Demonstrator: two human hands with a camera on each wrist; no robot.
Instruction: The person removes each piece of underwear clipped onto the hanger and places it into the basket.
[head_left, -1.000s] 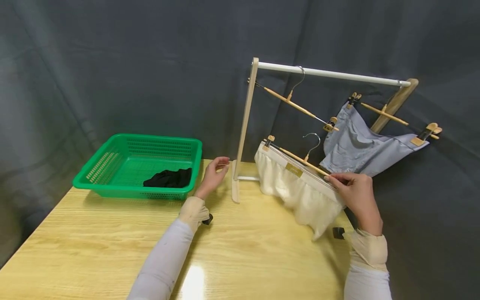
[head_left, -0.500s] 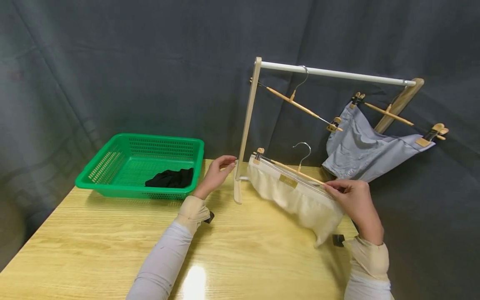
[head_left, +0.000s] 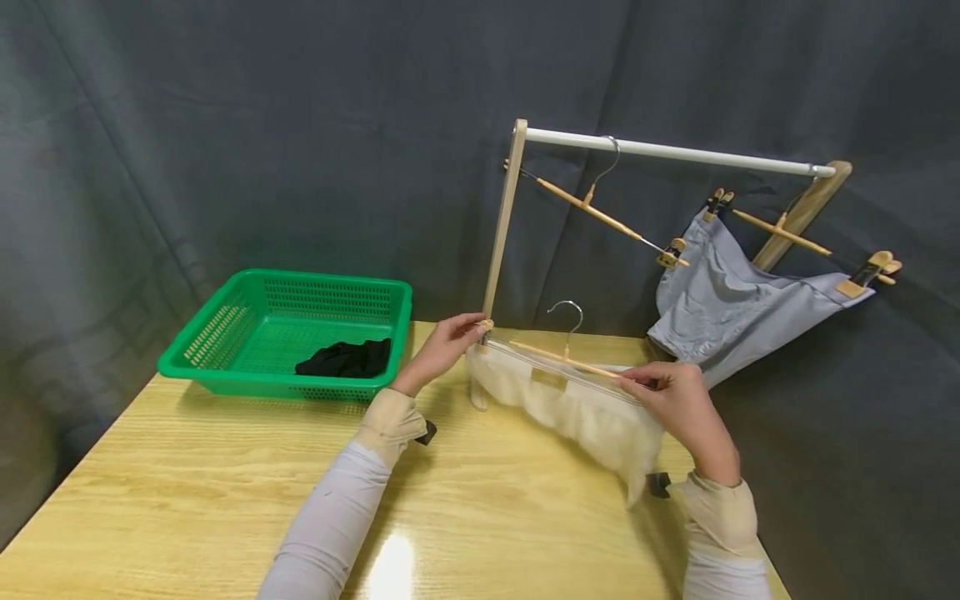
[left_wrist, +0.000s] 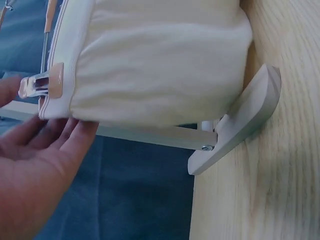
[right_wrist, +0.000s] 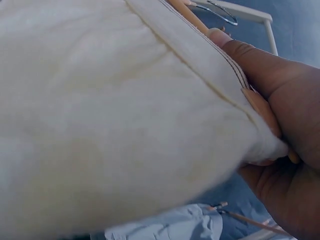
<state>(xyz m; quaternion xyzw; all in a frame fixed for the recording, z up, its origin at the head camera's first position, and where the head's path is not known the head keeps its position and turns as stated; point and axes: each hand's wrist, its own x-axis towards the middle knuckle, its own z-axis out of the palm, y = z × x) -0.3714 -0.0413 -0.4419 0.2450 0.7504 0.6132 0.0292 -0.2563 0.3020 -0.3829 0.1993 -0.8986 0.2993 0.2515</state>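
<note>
Right grip [head_left: 678,404]'s pinching the hanger [head_left: 566,359]; left grip [head_left: 442,350], fingers loose, is touching the cream garment [head_left: 570,406] beside the rack [head_left: 712,157]. Dangling that close, it's risking snagging the rack's foot [left_wrist: 248,115].

Right hand [head_left: 678,408] pinches right part of wooden clip hanger [head_left: 566,360] carrying cream waistbanded garment [head_left: 570,410]; left hand [head_left: 444,352] at left clip [head_left: 486,327]. Green basket [head_left: 277,385] left, black cloth [head_left: 348,358] inside. Far right: rack [head_left: 705,153], grey-blue garment [head_left: 723,296].

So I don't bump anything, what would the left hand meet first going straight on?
The left hand would likely first meet the left clip on the cream garment, right by the thumb and possibly touching; depth is unclear.
</note>
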